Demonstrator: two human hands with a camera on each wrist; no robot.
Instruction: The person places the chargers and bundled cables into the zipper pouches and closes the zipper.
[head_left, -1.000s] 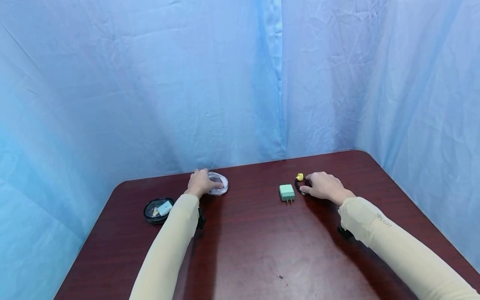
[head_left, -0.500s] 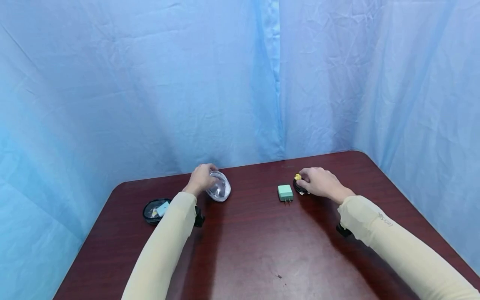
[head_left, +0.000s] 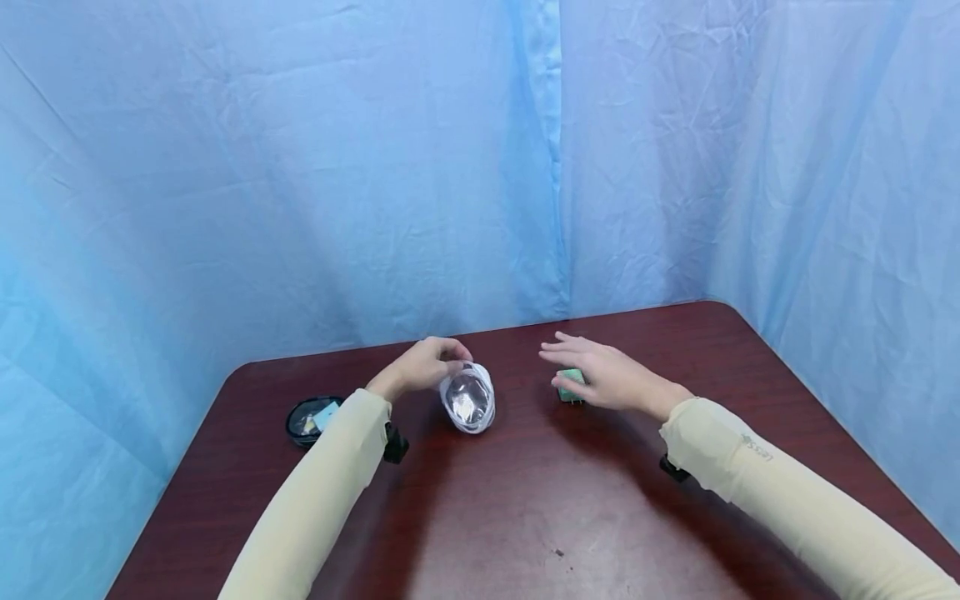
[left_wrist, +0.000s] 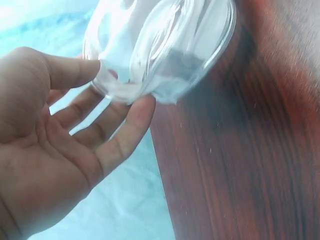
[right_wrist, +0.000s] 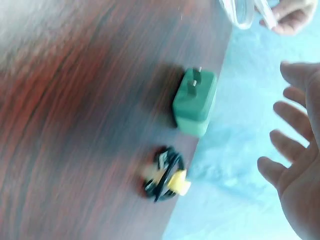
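Fingers of your left hand (head_left: pixel 420 367) pinch the glossy, white, see-through oval coil (head_left: pixel 468 402) by its edge, at nine o'clock from the mint-green, block-shaped plug (right_wrist: pixel 195 102). Your right hand (head_left: pixel 603 375) holds nothing, its fingers spread wide near the plug. Your right wrist view shows a black, yellow-tipped cable bundle (right_wrist: pixel 171 169) at seven o'clock from the plug.

You have free desk (head_left: pixel 517 508) nearest you; near your right hand (head_left: pixel 603 373), the charger (right_wrist: pixel 195 105) and cable (right_wrist: pixel 169 175) obstruct, and the curtain (head_left: pixel 435 167) walls off the far edge.
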